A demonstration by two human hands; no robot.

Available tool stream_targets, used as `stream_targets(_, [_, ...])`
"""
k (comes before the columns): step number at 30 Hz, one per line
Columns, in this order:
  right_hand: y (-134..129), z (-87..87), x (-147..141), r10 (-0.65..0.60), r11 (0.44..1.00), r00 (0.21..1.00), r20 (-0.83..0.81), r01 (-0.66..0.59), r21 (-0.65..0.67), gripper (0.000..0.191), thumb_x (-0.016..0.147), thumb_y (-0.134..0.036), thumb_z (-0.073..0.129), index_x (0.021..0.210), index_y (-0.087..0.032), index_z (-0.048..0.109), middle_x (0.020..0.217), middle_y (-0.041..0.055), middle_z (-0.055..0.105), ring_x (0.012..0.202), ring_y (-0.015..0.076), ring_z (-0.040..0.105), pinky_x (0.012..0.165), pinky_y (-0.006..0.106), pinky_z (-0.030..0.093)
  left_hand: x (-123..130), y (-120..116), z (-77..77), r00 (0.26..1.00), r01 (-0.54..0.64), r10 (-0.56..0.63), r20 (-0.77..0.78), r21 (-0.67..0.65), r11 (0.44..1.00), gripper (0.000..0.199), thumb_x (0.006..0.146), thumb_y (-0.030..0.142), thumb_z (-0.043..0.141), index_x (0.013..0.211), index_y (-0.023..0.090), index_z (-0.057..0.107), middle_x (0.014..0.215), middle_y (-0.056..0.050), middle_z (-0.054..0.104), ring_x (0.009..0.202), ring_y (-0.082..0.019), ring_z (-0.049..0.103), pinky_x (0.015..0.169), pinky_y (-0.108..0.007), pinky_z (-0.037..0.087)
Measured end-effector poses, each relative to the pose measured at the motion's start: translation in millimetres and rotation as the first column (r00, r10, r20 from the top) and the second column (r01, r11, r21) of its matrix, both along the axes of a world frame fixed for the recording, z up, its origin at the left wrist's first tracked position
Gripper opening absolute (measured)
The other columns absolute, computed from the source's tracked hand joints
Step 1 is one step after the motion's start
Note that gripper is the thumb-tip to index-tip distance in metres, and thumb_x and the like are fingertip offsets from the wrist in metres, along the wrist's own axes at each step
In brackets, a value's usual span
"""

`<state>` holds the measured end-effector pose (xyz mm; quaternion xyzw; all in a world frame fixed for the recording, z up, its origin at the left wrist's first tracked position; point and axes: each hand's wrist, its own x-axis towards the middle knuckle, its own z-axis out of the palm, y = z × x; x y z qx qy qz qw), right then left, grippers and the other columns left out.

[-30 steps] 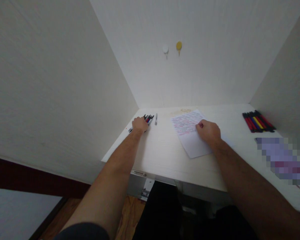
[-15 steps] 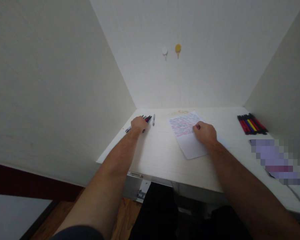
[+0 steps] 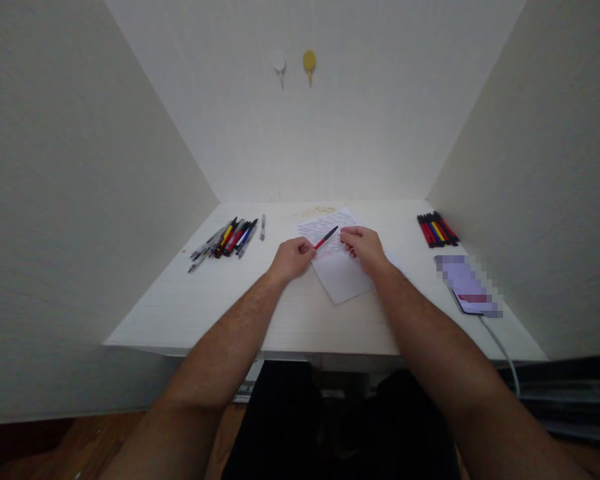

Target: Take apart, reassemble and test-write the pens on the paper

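Observation:
My left hand (image 3: 294, 259) pinches a red pen (image 3: 325, 238) by its lower end. The pen's black end points up and to the right, over the handwritten sheet of paper (image 3: 343, 279). Just right of that black end is my right hand (image 3: 364, 247), its curled fingers slightly apart and nothing visible in them. Dense lines of writing fill the paper's upper part, while its lower part is blank. Both hands hide portions of the sheet.
A loose pile of pens (image 3: 226, 239) lies at the left, with one clear pen (image 3: 263, 227) beside it. On the right are a row of red, blue and yellow pens (image 3: 437, 230) and a phone (image 3: 465, 283) with a cable (image 3: 500, 343). Walls enclose the white desk (image 3: 180, 313).
My left hand has come from the pen pile to the paper, bringing a red pen. My right hand's fingers have loosened near the pen's black end. The view has shifted left-to-right.

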<state>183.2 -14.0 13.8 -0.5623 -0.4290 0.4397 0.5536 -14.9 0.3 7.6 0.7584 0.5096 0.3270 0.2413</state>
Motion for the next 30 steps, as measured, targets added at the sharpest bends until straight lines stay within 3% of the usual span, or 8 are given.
stream_targets(4, [-2,1.2,-3,0.068,0.997,0.997,-0.021,-0.067,0.028,0.026,0.067,-0.026,0.072,0.089,-0.014,0.069,0.066,-0.0004,0.065,0.050,0.0075,0.051,0.039,0.019,0.033,4,-3,-5.0,0.997,0.048,-0.045,-0.057,0.052,0.997,0.010,0.075,0.027,0.061,0.074,0.018,0.065,0.066,0.001,0.062,0.063,-0.013,0.053,0.057,-0.024,0.037])
stream_targets(9, [-2,1.2,0,-0.015,0.999,0.996,0.085,0.018,-0.033,0.028,0.066,-0.019,0.070,0.094,-0.013,0.069,0.065,0.0002,0.065,0.049,0.0085,0.052,0.038,0.019,0.034,4,-5,-1.3,0.998,-0.014,0.020,-0.064,0.092,0.996,0.010,0.078,0.027,0.059,0.074,0.019,0.064,0.069,0.000,0.065,0.064,-0.014,0.055,0.060,-0.026,0.039])
stream_targets(15, [-2,-1.3,1,0.048,0.999,0.991,-0.126,-0.045,0.027,0.016,0.067,-0.025,0.075,0.076,-0.014,0.068,0.065,0.0007,0.065,0.051,0.0072,0.053,0.040,0.018,0.036,4,-9,1.1,0.996,0.024,-0.018,-0.083,0.076,0.997,0.008,0.077,0.027,0.062,0.077,0.019,0.065,0.072,-0.001,0.066,0.065,-0.014,0.055,0.061,-0.026,0.040])
stream_targets(19, [-5,0.0,-2,-0.001,1.000,0.980,-0.199,0.002,0.002,0.023,0.069,-0.030,0.080,0.067,-0.015,0.062,0.063,0.0004,0.063,0.049,0.0062,0.051,0.040,0.018,0.036,5,-9,-0.2,0.996,0.080,-0.079,-0.033,0.054,0.995,0.009,0.076,0.026,0.066,0.081,0.018,0.066,0.073,0.000,0.065,0.066,-0.013,0.054,0.061,-0.025,0.041])
stream_targets(24, [-9,0.9,-7,0.022,0.998,0.976,-0.218,-0.035,-0.056,0.035,0.069,-0.038,0.083,0.063,-0.017,0.056,0.057,-0.0002,0.061,0.046,0.0066,0.051,0.039,0.018,0.037,4,-6,-6.0,0.991,0.128,-0.130,0.027,0.076,0.989,0.012,0.073,0.025,0.071,0.082,0.018,0.066,0.072,0.001,0.062,0.067,-0.012,0.053,0.062,-0.024,0.040])
stream_targets(30, [-14,2.6,-9,0.036,0.999,0.975,-0.220,-0.032,0.021,0.040,0.068,-0.042,0.082,0.060,-0.018,0.052,0.055,-0.0022,0.059,0.044,0.0056,0.046,0.040,0.019,0.034,2,-10,-1.2,0.989,0.109,-0.114,0.091,0.051,0.993,0.013,0.076,0.027,0.068,0.082,0.017,0.068,0.068,0.002,0.061,0.063,-0.011,0.051,0.060,-0.024,0.039])
